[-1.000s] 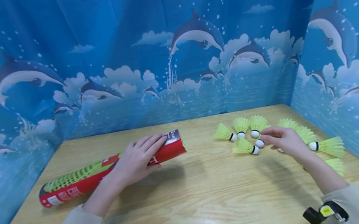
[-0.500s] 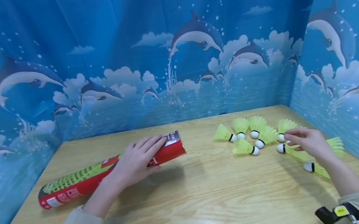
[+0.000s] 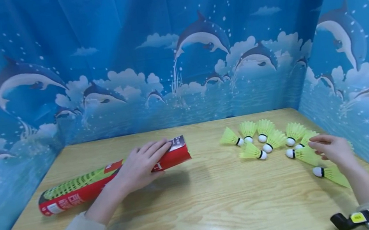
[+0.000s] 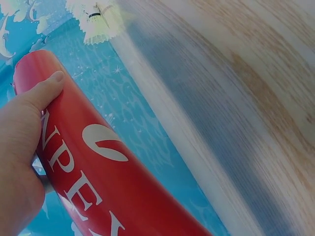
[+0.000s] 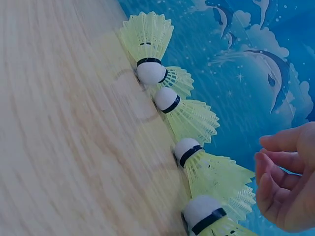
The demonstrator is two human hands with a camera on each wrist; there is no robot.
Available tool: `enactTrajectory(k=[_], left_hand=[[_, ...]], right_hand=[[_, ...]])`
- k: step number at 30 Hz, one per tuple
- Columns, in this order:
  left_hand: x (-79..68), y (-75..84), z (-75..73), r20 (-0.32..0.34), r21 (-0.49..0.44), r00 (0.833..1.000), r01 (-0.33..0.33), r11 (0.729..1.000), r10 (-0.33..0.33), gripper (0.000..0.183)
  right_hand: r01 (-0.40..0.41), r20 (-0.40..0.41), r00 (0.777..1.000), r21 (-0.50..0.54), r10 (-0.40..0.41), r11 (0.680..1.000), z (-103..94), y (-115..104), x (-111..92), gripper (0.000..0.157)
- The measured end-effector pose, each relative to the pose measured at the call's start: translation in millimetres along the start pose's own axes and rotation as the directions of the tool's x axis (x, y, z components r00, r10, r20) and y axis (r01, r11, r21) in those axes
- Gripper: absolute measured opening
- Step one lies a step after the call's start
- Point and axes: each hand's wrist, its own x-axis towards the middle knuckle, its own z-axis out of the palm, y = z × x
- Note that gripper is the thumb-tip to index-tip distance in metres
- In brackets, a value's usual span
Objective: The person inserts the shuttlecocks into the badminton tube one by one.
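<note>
A red and yellow-green shuttlecock tube (image 3: 74,188) lies slantwise on the left, its right end raised off the table. My left hand (image 3: 138,165) grips it near that raised end, thumb along the side in the left wrist view. Over the right-hand shuttlecocks hovers my right hand (image 3: 334,150), fingers loosely bent and nothing between them. Nearest to it are a yellow shuttlecock (image 3: 305,155) and another shuttlecock (image 3: 334,175) in front. In the right wrist view the hand (image 5: 288,179) is beside the skirt of a shuttlecock (image 5: 211,179).
A cluster of yellow shuttlecocks (image 3: 251,150) lies at the middle right of the wooden table (image 3: 218,200). More lie farther right, including a shuttlecock (image 3: 294,131) near the back edge. A blue dolphin-print curtain (image 3: 148,57) stands around the table.
My right hand has moved right, away from the left cluster, uncovering a shuttlecock there and then others on the right. The left hand and the tube have stayed nearly still.
</note>
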Motion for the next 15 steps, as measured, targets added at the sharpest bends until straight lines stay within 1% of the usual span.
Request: enactTrajectory(k=[4,10,15], left_hand=[[0.0,-0.2,0.1,-0.002,0.004,1.0,-0.001,1.0,0.001,0.095],[-0.1,0.3,-0.3,-0.004,-0.003,1.0,-0.002,1.0,0.002,0.096],[0.2,0.9,-0.3,-0.001,-0.003,1.0,0.002,1.0,-0.002,0.096]], right_hand=[[-0.008,-0.02,1.0,-0.056,0.007,0.998,-1.9,5,-1,0.056],[-0.01,0.028,1.0,-0.073,0.013,0.997,-3.1,11,1,0.058],[0.01,0.053,0.999,-0.071,-0.006,0.997,-1.7,15,1,0.054]])
